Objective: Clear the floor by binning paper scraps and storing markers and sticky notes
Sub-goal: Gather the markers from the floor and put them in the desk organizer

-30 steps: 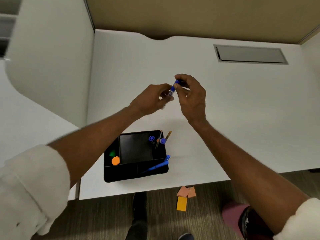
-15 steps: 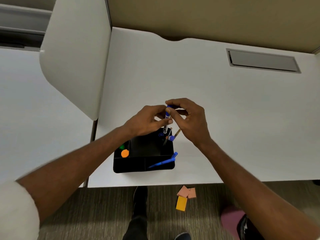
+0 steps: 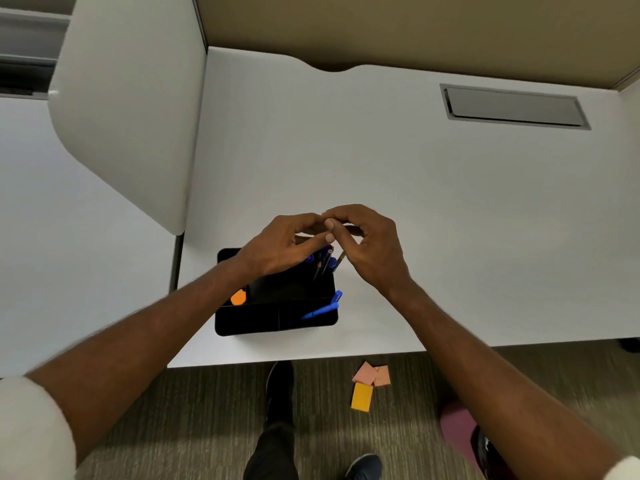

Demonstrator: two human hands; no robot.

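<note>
Head view: the left hand [image 3: 280, 247] and right hand [image 3: 375, 244] meet fingertip to fingertip over the far right corner of the black organizer [image 3: 277, 320]. Their fingers are curled. I cannot tell whether either pinches the blue marker [image 3: 325, 253] standing in that corner. The organizer sits at the near edge of a white desk [image 3: 415, 202]. Pink and yellow sticky notes [image 3: 362, 396] lie on striped carpet [image 3: 207, 410], nearer than the organizer and to its right.
</note>
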